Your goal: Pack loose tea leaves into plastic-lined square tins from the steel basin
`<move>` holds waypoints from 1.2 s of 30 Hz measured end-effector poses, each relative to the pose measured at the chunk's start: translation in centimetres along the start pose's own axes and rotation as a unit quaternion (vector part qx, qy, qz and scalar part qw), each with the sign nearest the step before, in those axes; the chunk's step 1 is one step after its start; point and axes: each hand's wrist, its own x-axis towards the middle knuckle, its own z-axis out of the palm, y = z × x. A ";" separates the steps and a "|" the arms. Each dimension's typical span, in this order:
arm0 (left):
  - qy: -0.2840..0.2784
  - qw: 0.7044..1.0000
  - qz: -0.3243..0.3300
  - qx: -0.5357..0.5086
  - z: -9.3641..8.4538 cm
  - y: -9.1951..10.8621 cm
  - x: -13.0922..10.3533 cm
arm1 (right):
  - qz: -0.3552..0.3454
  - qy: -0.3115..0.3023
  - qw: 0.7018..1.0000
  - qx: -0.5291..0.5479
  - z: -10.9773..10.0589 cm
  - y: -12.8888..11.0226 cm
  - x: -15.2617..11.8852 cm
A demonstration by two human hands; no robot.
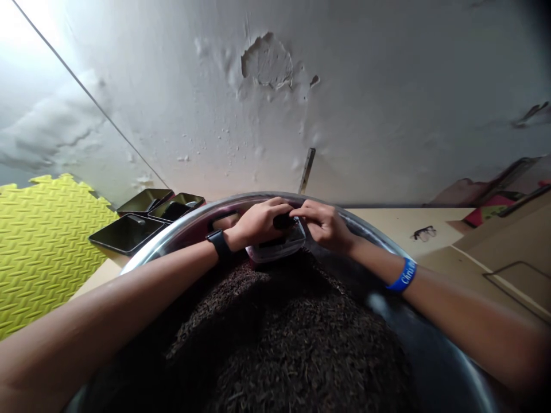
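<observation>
A large round metal basin (373, 234) holds a heap of dark, dry, tea-like leaves (297, 338). At its far side a clear plastic container (278, 250) rests by the heap. Over that container my left hand (260, 221), with a black watch on the wrist, is closed around a small dark object (283, 221) whose kind I cannot make out. Touching or almost touching this object, the fingertips of my right hand (323, 225) are pinched together; what they hold, if anything, is hidden. A blue wristband circles my right wrist.
Several black open boxes (125, 234) stand left of the basin, beside a yellow foam mat (47, 246). Eyeglasses (423, 233) lie on the pale surface to the right, near cardboard (508, 269). Behind rises a wall (193, 103) with peeling paint.
</observation>
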 end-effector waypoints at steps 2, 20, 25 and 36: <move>-0.006 1.000 0.000 0.003 -0.1 0.0 0.0 | 0.006 0.001 1.000 0.001 0.2 0.3 0.1; -0.015 1.000 0.018 0.016 0.1 -0.2 0.0 | -0.014 -0.102 0.992 -0.072 0.9 1.6 0.0; -0.013 0.999 0.017 0.025 0.2 -0.3 0.0 | -0.052 -0.027 0.998 -0.016 0.3 0.2 -0.1; -0.026 0.999 0.012 0.026 0.1 0.0 -0.1 | -0.007 -0.156 0.979 -0.132 0.8 0.6 0.1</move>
